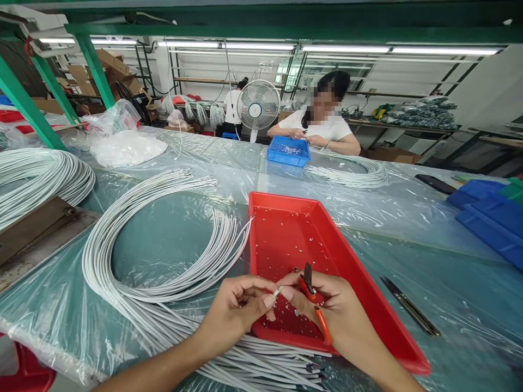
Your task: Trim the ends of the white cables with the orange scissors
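Observation:
Over a red tray (347, 256), my left hand (232, 305) pinches the end of a white cable (277, 293) between thumb and fingers. My right hand (339, 299) meets it there, thumb and forefinger pressed at the same tip. Orange-handled cutters (322, 325) rest in my right hand, with their dark jaws pointing up. Small white scraps lie scattered in the tray. To the left, a coiled bundle of white cables (98, 250) curves round, and its near ends pass beneath my left wrist. The rest of the pinched cable is hidden by my left hand.
Metal tweezers (411, 306) lie right of the tray. Across the table a co-worker (318, 120) works above a blue tray (289, 160), beside another cable coil (355, 177). More cables (53, 174) and a metal block (36, 228) sit left. Blue bins (494, 218) stand right.

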The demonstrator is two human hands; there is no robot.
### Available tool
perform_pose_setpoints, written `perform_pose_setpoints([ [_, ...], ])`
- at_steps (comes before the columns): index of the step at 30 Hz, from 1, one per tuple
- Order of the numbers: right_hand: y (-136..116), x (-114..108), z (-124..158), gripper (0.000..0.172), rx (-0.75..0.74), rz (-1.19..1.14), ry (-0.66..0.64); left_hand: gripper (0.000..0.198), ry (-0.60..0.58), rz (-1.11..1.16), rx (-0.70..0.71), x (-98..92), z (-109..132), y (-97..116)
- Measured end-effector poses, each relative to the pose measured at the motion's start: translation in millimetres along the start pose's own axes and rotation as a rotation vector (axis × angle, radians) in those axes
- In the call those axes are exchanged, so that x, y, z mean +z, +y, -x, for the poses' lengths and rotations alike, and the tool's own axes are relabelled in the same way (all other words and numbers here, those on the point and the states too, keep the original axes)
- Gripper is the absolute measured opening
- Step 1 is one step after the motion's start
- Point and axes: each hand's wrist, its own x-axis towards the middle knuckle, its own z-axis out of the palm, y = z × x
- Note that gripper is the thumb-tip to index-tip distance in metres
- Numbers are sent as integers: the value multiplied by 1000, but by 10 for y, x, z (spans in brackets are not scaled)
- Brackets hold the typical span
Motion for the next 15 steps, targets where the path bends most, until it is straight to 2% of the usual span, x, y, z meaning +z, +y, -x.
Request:
perform_pose_setpoints([
  [3, -43, 21, 17, 5, -3, -20, -3, 20, 89, -141, 107, 15, 24, -1],
  [6, -83, 20, 5, 4, 28, -81, -30, 21, 88, -219, 182, 17, 34, 12],
  [11, -33, -21, -63, 8, 208, -299, -132, 20, 34, -140, 170, -1, 22, 39],
  [15, 48, 5, -93, 18, 307, -471, -182, 19, 6, -20, 78, -20, 17, 33],
])
